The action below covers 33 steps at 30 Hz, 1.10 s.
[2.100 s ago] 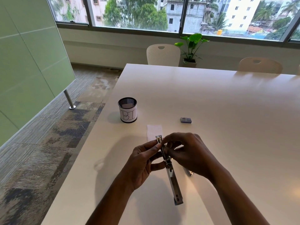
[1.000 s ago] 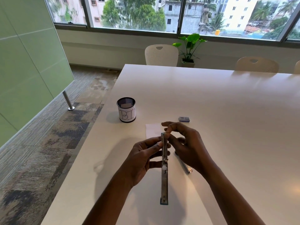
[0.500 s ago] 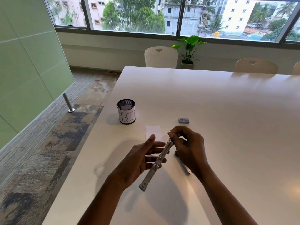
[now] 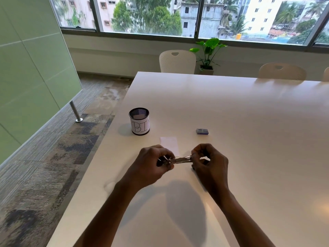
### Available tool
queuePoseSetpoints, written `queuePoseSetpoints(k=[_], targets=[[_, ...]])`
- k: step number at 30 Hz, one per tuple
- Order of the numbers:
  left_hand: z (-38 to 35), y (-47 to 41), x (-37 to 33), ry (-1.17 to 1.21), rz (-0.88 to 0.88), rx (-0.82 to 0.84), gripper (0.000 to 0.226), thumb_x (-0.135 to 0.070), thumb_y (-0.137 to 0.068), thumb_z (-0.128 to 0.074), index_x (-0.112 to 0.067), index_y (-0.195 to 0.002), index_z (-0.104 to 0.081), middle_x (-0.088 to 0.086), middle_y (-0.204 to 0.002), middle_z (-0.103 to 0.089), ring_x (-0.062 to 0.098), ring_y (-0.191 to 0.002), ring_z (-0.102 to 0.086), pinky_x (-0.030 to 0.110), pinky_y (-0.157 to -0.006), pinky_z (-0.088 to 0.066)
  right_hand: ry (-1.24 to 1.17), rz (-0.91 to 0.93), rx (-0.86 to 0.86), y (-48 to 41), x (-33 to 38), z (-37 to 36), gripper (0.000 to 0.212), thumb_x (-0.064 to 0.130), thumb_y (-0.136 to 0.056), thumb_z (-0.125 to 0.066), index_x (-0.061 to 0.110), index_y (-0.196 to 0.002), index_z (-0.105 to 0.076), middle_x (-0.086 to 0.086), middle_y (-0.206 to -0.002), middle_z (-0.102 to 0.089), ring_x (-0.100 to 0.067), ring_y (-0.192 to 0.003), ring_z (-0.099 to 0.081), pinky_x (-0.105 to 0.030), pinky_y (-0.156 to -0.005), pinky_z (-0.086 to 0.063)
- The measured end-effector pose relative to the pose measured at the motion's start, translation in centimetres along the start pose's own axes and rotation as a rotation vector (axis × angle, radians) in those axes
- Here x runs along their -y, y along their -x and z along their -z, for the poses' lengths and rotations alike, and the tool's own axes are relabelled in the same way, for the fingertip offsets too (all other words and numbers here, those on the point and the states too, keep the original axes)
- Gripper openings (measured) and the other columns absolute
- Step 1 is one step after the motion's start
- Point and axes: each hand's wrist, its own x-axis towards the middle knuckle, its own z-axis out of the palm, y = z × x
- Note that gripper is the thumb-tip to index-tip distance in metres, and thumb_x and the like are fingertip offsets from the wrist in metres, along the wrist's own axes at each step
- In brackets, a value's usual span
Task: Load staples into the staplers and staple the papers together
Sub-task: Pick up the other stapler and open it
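I hold a slim metal stapler (image 4: pixel 180 160) level between both hands, a little above the white table (image 4: pixel 249 122). My left hand (image 4: pixel 153 166) grips its left end and my right hand (image 4: pixel 210 164) grips its right end. The middle of the stapler shows between the hands; both ends are hidden by fingers. A small white paper slip (image 4: pixel 169 144) lies flat on the table just beyond my hands. A small blue-grey staple box (image 4: pixel 202 131) lies farther back to the right.
A black mesh cup (image 4: pixel 139 121) with a white label reading "BIN" stands at the back left, near the table's left edge. White chairs (image 4: pixel 177 61) and a potted plant (image 4: pixel 208 54) are beyond the far edge. Carpet floor lies to the left.
The stapler has turned from pointing toward me to lying level, left to right. My left hand has closed around its left end. The view has shifted slightly.
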Motion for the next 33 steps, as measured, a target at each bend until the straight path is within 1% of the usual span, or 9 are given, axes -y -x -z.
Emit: queuePoseSetpoints(k=[4, 7, 9, 12, 15, 18, 25, 31, 33], targets=[[-0.5, -0.6, 1.2, -0.060, -0.061, 0.055, 0.020, -0.015, -0.084, -0.078, -0.019, -0.104, -0.075, -0.007, -0.093, -0.067, 0.002, -0.076, -0.062, 0.007, -0.069, -0.046, 0.051, 0.019, 0.018, 0.4, -1.3, -0.5, 0.025, 0.005, -0.084, -0.070, 0.029, -0.079, -0.063, 0.011, -0.073, -0.066, -0.010, -0.067, -0.068, -0.023, -0.054, -0.056], [-1.4, -0.4, 2.6, -0.058, -0.063, 0.074, 0.020, -0.015, -0.087, -0.074, -0.016, -0.107, -0.074, -0.004, -0.098, -0.068, 0.008, -0.083, -0.065, 0.023, -0.078, -0.056, 0.100, 0.032, 0.064, 0.8, -2.5, -1.1, 0.025, 0.006, -0.085, -0.070, 0.030, -0.079, -0.062, 0.011, -0.073, -0.066, -0.007, -0.063, -0.066, -0.010, -0.053, -0.047], [-2.1, -0.2, 3.6, -0.054, -0.056, 0.076, 0.020, -0.016, -0.089, -0.073, -0.015, -0.109, -0.074, -0.004, -0.101, -0.068, 0.009, -0.088, -0.066, 0.029, -0.083, -0.057, 0.146, 0.055, 0.093, 1.1, -3.2, -1.5, 0.023, 0.007, -0.084, -0.070, 0.028, -0.080, -0.061, 0.012, -0.074, -0.065, -0.006, -0.067, -0.064, -0.008, -0.053, -0.045], [-3.2, 0.4, 5.1, -0.056, -0.050, 0.077, 0.020, -0.016, -0.090, -0.071, -0.017, -0.110, -0.073, -0.006, -0.103, -0.066, 0.007, -0.094, -0.065, 0.029, -0.087, -0.057, 0.215, 0.116, 0.137, 1.4, -4.1, -2.1, 0.020, 0.006, -0.084, -0.071, 0.023, -0.080, -0.059, 0.012, -0.076, -0.063, -0.007, -0.064, -0.063, -0.013, -0.054, -0.048], [-3.8, 0.6, 6.1, -0.058, -0.040, 0.071, 0.019, -0.017, -0.090, -0.071, -0.019, -0.109, -0.073, -0.008, -0.103, -0.065, 0.005, -0.097, -0.063, 0.028, -0.089, -0.056, 0.296, 0.156, 0.176, 1.4, -4.6, -2.6, 0.016, 0.008, -0.086, -0.069, 0.020, -0.083, -0.058, 0.008, -0.079, -0.063, -0.009, -0.061, -0.062, -0.027, -0.057, -0.053], [-4.2, 0.7, 6.9, -0.062, -0.018, 0.068, 0.019, -0.018, -0.090, -0.070, -0.020, -0.108, -0.073, -0.010, -0.102, -0.065, 0.007, -0.099, -0.062, 0.031, -0.089, -0.056, 0.398, 0.171, 0.222, 1.4, -4.8, -3.0, 0.010, 0.011, -0.087, -0.065, 0.018, -0.084, -0.058, 0.002, -0.081, -0.065, -0.020, -0.063, -0.062, -0.037, -0.059, -0.053], [-4.7, 0.6, 7.7, -0.094, 0.025, 0.074, 0.020, -0.025, -0.089, -0.068, -0.021, -0.109, -0.072, -0.010, -0.104, -0.066, 0.012, -0.103, -0.060, 0.039, -0.089, -0.055, 0.581, 0.238, 0.245, 1.5, -4.5, -3.4, 0.003, 0.018, -0.091, -0.061, 0.017, -0.088, -0.060, -0.002, -0.079, -0.069, -0.028, -0.060, -0.062, -0.037, -0.053, -0.052], [-4.8, 0.5, 8.0, -0.148, 0.029, 0.076, 0.022, -0.027, -0.089, -0.067, -0.023, -0.110, -0.073, -0.011, -0.107, -0.067, 0.013, -0.105, -0.057, 0.040, -0.087, -0.053, 0.696, 0.289, 0.232, 1.6, -4.9, -3.6, 0.011, 0.017, -0.085, -0.068, 0.019, -0.080, -0.058, 0.002, -0.067, -0.066, -0.024, -0.061, -0.063, -0.027, -0.046, -0.037], [-4.8, 0.5, 8.1, -0.158, 0.023, 0.070, 0.022, -0.027, -0.089, -0.069, -0.022, -0.110, -0.073, -0.009, -0.108, -0.068, 0.014, -0.104, -0.057, 0.039, -0.086, -0.053, 0.664, 0.281, 0.228, 1.4, -5.0, -3.6, 0.010, 0.017, -0.085, -0.068, 0.019, -0.082, -0.059, 0.002, -0.069, -0.066, -0.024, -0.063, -0.063, -0.028, -0.048, -0.041]])
